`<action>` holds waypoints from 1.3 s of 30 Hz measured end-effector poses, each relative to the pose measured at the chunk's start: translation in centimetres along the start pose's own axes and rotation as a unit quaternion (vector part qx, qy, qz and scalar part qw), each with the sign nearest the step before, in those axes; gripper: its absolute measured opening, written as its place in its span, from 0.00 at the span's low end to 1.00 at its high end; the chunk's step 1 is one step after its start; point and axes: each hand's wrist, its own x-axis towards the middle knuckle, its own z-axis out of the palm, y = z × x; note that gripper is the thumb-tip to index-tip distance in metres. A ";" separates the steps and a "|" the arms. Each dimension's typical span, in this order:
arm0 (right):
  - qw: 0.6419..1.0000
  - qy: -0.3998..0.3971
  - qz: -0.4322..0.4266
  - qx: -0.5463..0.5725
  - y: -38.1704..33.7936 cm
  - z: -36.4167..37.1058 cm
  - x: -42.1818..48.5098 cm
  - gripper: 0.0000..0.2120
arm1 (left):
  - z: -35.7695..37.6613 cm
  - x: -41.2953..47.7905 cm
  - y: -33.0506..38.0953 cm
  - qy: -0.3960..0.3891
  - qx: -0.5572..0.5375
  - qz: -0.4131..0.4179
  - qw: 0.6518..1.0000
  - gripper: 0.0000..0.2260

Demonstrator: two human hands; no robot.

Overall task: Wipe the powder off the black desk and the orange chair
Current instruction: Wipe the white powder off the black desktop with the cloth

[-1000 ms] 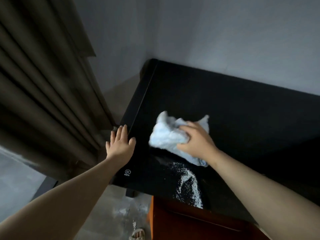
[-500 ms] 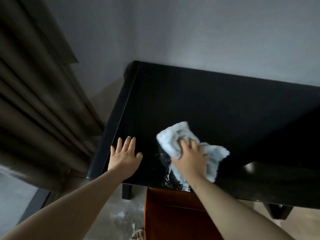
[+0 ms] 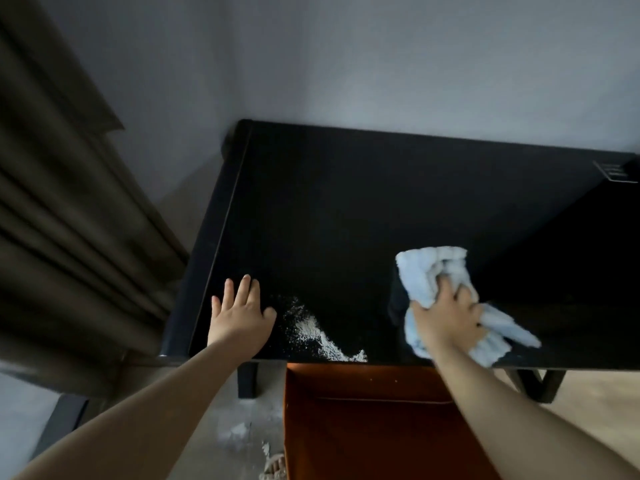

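The black desk stands against the grey wall. A streak of white powder lies near its front edge, left of centre. My left hand rests flat on the desk's front left corner, fingers straight, just left of the powder. My right hand grips a crumpled light-blue cloth and presses it on the desk near the front edge, well to the right of the powder. The orange chair sits below the desk's front edge, between my arms, with a few white specks on it.
Brown curtains hang at the left, close to the desk's side. Spilled white powder lies on the floor beside the chair, near a sandalled foot. A black desk leg stands left of the chair.
My right hand has swept the cloth from the front centre to the right, uncovering the powder streak. The left hand stayed flat on the desk's corner while the view shifted.
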 end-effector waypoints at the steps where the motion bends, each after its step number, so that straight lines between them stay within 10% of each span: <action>1: 1.000 0.007 -0.023 0.000 -1.2 0.5 -1.6 0.28 | 0.0 0.0 0.0 0.000 0.003 -0.002 1.000 0.28; 8: 0.978 -0.007 -0.152 0.142 -6.9 2.2 -7.2 0.24 | 0.2 -0.7 0.3 -0.002 -0.010 0.014 1.000 0.27; 15: 0.997 0.031 0.035 0.053 -1.3 0.8 -4.3 0.31 | 0.1 -1.5 -1.8 0.010 -0.023 0.079 0.997 0.23; 39: 0.955 -0.052 -0.281 0.078 -17.8 6.8 -18.4 0.21 | -1.4 -5.8 -13.5 0.093 -0.163 -0.072 0.980 0.22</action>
